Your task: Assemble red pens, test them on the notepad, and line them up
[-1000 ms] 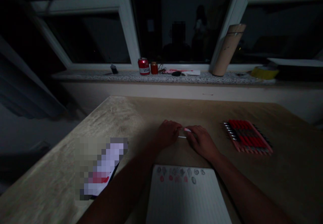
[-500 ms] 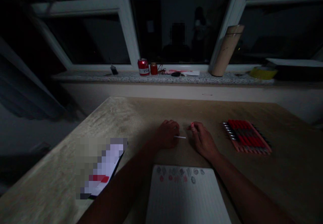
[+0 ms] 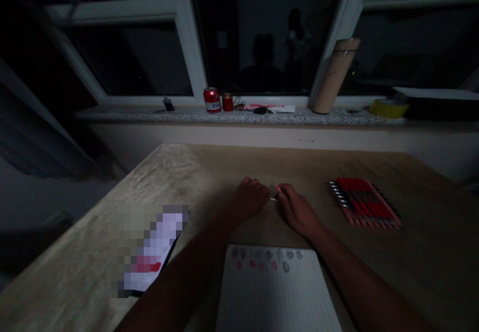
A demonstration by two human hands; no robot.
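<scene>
My left hand [image 3: 252,197] is closed on a thin white pen refill [image 3: 273,199], whose end sticks out to the right between the two hands. Just across from it, my right hand [image 3: 297,211] grips a pink pen barrel [image 3: 278,188]; only its end shows at the fingertips, the rest hidden by the fingers. The refill's tip reaches close to my right hand, and I cannot tell whether it touches the barrel. Below both hands lies a lined notebook [image 3: 277,297] with black and red scribbles along its top.
Several red pens [image 3: 364,202] lie side by side to the right. A phone [image 3: 160,242], partly blurred, lies on the left of the table [image 3: 209,165]. On the windowsill stand a red can [image 3: 212,100], a small red jar [image 3: 227,102], a wooden-looking flask [image 3: 336,77] and yellow tape [image 3: 389,108].
My hands have come closer together. The left moved slightly right with the refill, and the right moved slightly left and down with the barrel. Less of the refill shows.
</scene>
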